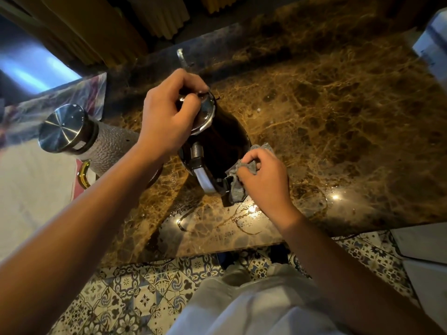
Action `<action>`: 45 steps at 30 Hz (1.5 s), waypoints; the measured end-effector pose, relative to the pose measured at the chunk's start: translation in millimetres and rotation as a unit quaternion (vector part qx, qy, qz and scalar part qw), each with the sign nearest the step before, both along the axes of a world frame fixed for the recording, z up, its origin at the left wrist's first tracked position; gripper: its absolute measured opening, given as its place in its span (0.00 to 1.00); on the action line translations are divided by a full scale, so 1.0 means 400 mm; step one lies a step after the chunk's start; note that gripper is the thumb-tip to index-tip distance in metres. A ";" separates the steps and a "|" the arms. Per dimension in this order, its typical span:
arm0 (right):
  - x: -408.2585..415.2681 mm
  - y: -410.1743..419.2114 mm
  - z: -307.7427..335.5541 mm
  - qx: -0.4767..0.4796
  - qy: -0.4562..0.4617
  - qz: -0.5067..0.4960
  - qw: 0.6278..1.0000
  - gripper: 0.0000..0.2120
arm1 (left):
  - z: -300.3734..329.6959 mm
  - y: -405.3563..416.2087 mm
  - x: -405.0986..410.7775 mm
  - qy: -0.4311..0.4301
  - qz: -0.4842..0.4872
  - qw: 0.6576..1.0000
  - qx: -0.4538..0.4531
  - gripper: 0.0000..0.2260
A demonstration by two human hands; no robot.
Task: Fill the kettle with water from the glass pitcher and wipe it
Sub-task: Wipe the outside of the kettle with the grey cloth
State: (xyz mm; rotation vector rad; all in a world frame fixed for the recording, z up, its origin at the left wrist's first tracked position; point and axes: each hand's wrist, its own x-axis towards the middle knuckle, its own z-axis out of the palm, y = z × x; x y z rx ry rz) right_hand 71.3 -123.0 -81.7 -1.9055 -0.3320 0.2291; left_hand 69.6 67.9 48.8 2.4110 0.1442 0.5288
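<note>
A dark, shiny kettle [225,139] stands in the middle of the brown marble counter [338,112], its silver-and-black handle [203,175] pointing toward me. My left hand [169,117] rests on top of it, fingers closed on the kettle's lid [205,117]. My right hand [263,177] is closed on a crumpled grey cloth [235,187] and presses it against the kettle's lower right side, by the handle's base. The glass pitcher [92,139], with a steel lid and a gold handle, stands to the kettle's left, partly behind my left forearm.
Water streaks and droplets [232,218] lie on the counter near its front edge. A white cloth mat [33,187] lies under the pitcher at left. Yellow curtains hang behind the counter. A white object [433,44] sits at the far right. Patterned floor tiles [135,296] show below.
</note>
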 end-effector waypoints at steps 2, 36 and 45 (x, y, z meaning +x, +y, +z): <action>0.020 -0.002 0.009 0.042 0.035 -0.028 0.998 0.05 | 0.007 0.000 -0.001 0.016 -0.023 0.999 -0.040 0.09; 0.330 0.109 0.028 -0.113 0.010 0.136 0.984 0.03 | 0.005 0.021 0.013 0.041 -0.135 0.985 -0.104 0.10; 0.150 -0.012 0.009 -0.062 0.038 0.043 0.996 0.04 | 0.016 0.034 0.026 0.081 -0.183 0.973 -0.114 0.11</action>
